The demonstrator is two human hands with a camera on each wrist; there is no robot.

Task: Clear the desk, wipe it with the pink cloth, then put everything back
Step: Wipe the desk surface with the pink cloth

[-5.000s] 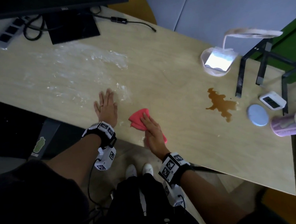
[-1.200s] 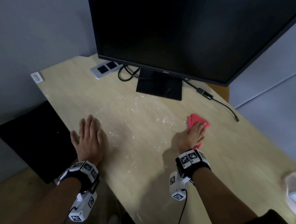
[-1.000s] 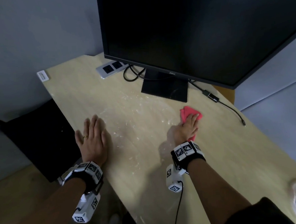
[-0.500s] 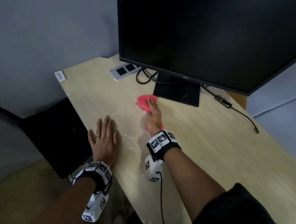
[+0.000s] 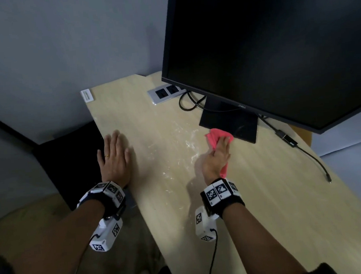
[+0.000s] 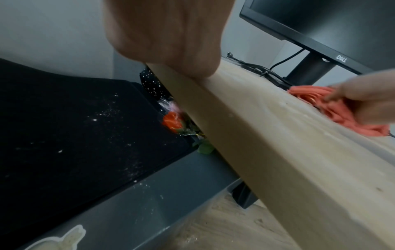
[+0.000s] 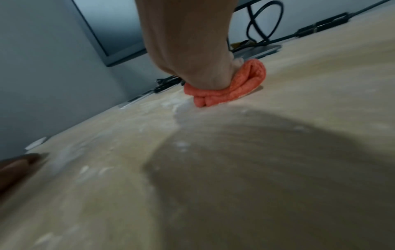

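Note:
The pink cloth lies bunched on the pale wooden desk, just in front of the monitor's base. My right hand presses flat on top of the cloth, fingers pointing toward the base. The right wrist view shows the cloth squashed under the palm, with white powder piled at its left edge. Streaks of powder lie between my hands. My left hand rests flat and open on the desk's left edge, holding nothing.
A large black monitor overhangs the back of the desk. A power strip and looped cables lie behind it, and a loose cable trails right. A white label marks the far corner. A black, powder-dusted cabinet stands beside the desk.
My right hand swept the cloth left across the powder, then back right to the front of the monitor base. My left hand stayed flat on the desk edge.

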